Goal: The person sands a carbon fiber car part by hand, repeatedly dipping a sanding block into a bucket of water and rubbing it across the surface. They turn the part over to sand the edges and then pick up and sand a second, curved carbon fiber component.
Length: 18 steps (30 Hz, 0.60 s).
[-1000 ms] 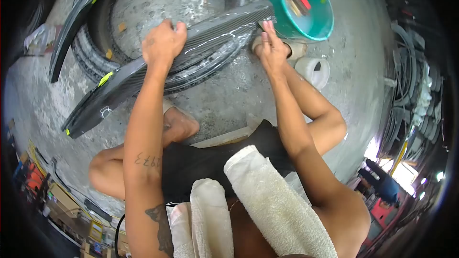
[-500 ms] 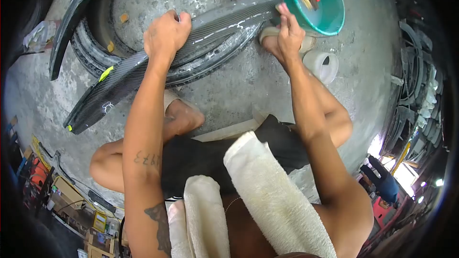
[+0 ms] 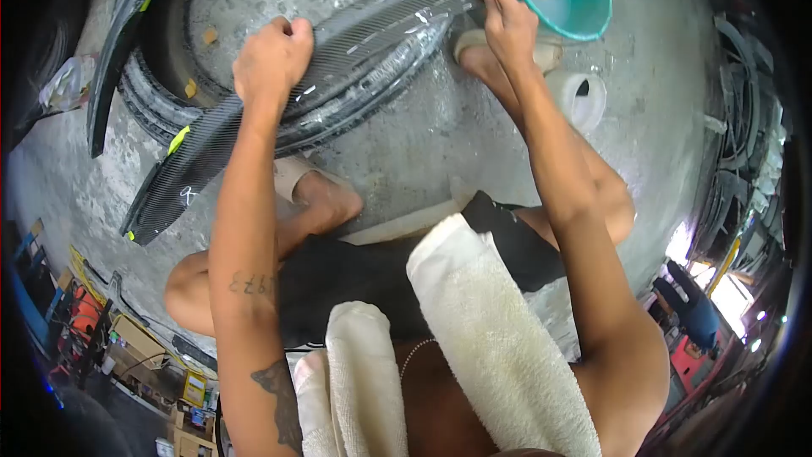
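A long, curved carbon-fibre trim piece (image 3: pixel 372 32) with a woven black surface, whitish marks and bits of yellow-green tape lies slanted across a tire (image 3: pixel 326 123) on the floor. My left hand (image 3: pixel 272 61) is closed over its middle, thumb on top. At the upper right end, my right hand (image 3: pixel 510 25) has its fingers closed around the tip; what lies beneath them is hidden. Close beside that hand stands a teal basin (image 3: pixel 584 21) of water, with a red piece and tan and brown blocks inside.
A second dark trim piece (image 3: pixel 110 76) with yellow-green tape leans at the tire's left. A white cylindrical container (image 3: pixel 584 101) stands by my right leg. Stacked dark parts (image 3: pixel 740 118) line the right side. Boxes and tools (image 3: pixel 139 343) crowd the lower left.
The view has shifted slightly. My right hand and the trim piece's far end sit higher and a little left in view. My left hand still grips the middle.
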Tool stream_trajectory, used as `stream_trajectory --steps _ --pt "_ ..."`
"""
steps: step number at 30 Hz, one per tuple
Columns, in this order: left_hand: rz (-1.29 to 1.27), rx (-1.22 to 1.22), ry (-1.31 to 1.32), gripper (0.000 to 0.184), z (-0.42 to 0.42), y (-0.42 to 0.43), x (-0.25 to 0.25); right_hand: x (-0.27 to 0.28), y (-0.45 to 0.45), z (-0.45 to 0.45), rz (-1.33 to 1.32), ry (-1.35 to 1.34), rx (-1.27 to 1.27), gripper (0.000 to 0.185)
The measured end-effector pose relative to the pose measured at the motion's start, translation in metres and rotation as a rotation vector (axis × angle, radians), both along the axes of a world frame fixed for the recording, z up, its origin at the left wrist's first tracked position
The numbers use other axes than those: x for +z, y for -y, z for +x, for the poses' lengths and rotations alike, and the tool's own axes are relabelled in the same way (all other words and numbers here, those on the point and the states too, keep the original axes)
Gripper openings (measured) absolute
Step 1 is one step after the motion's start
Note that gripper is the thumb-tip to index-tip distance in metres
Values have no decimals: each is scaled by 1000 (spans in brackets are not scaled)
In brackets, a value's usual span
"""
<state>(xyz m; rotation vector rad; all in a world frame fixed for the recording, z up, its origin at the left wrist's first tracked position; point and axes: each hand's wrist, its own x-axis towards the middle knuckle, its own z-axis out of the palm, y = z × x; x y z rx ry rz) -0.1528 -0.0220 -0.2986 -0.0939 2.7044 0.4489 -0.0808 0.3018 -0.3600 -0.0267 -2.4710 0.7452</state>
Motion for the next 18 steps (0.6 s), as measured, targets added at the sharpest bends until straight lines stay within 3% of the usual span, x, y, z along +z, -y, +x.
stream_trajectory --steps 1,3,4,5,7,9,11,15,18 --pt "12 0 -7 52 -2 -1 1 7 4 3 3 4 -10 24" --pt "12 25 -55 51 -1 -1 -1 29 14 8 -444 165 -186 23" --pt "2 21 -50 51 -2 0 -1 37 19 15 -526 175 -345 22" --pt "-8 20 -42 50 -2 -1 1 32 21 17 -523 167 -336 22" --pt "-12 39 -44 50 -2 -2 0 11 26 31 -502 5 -198 25" --pt "5 48 -37 50 -1 -1 -1 15 48 41 -164 216 -91 29" --pt "13 42 -42 50 1 -1 -1 10 64 41 130 156 -44 34" --pt "0 8 -32 51 -1 0 1 21 42 9 -119 173 -251 37" --pt "26 13 -49 52 -1 1 0 23 58 18 134 342 -350 39"
